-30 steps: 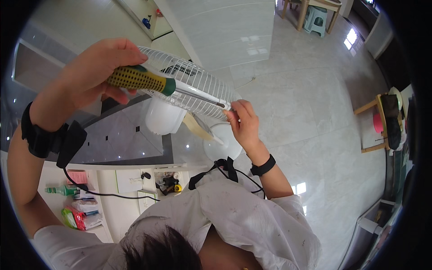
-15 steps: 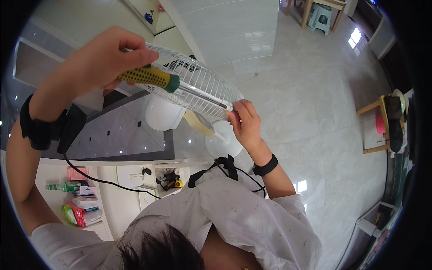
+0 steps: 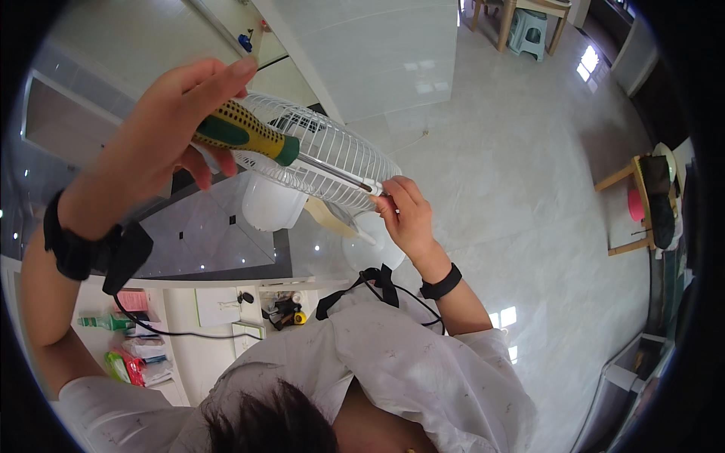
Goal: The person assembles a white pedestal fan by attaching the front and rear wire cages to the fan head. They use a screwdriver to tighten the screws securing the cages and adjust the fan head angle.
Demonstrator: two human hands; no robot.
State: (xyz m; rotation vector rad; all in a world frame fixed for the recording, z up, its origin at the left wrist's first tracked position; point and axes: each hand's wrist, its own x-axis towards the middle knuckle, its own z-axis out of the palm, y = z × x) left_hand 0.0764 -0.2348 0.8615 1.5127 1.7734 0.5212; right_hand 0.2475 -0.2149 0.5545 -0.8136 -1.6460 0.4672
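Note:
My left hand [image 3: 162,124] is around the yellow-and-green handle of a screwdriver [image 3: 281,145], its thumb stretched along the top and the other fingers loosened below. The steel shaft runs across the white wire grille of a fan [image 3: 340,140], down to a white clip on the grille's rim. There my right hand [image 3: 411,219] pinches the rim, thumb and fingers close to the screwdriver's tip. Whether a screw sits under the tip is too small to tell. Below the grille are the fan's white motor housing [image 3: 266,202], cream neck [image 3: 330,215] and round white base [image 3: 362,253].
At lower left, a white shelf unit [image 3: 181,313] holds bottles, packets and a yellow tape measure. A black cable [image 3: 189,332] runs from my left wrist. A pale blue stool [image 3: 529,34] stands far off by a wooden table. To the right is a wooden rack [image 3: 642,196].
My left hand has loosened around the screwdriver handle, its thumb lifting and lower fingers spreading, and the handle has turned. The grille and right hand have shifted slightly left and down.

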